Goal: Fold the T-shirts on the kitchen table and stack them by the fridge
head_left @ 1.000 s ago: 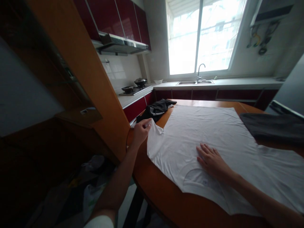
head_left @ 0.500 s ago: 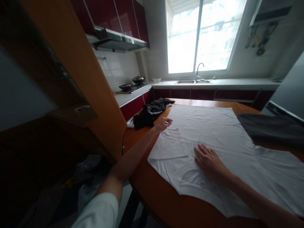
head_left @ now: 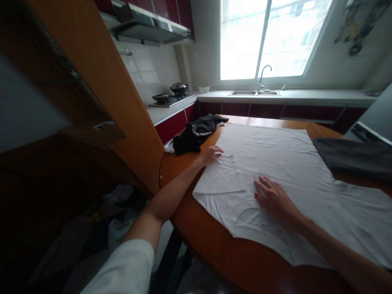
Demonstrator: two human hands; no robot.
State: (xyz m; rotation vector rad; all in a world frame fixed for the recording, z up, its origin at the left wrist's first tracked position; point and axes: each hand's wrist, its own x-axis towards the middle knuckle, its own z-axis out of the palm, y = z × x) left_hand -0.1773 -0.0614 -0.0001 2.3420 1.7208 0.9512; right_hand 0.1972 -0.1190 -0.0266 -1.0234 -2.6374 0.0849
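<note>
A white T-shirt (head_left: 275,153) lies spread over the wooden table, its neckline towards me. The sleeve on the left is folded inward over the body, while the one on the right stretches out to the side. At the left edge of the shirt, just beyond the folded sleeve, my left hand (head_left: 211,156) rests with its fingers slightly bent and no cloth visibly gripped. My right hand (head_left: 275,199) lies flat on the shirt above the collar, fingers stretched out.
Dark clothing (head_left: 196,134) is heaped at the table's far left. Folded dark grey cloth (head_left: 355,157) lies on the right. The wooden table (head_left: 211,228) has a curved near edge. Behind it are a stove (head_left: 173,100) with pans and a sink (head_left: 245,93).
The view has tipped down slightly, so the scene sits higher in the picture. My left hand's fingers have come down onto the shirt's edge. My right hand stays flat on the cloth.
</note>
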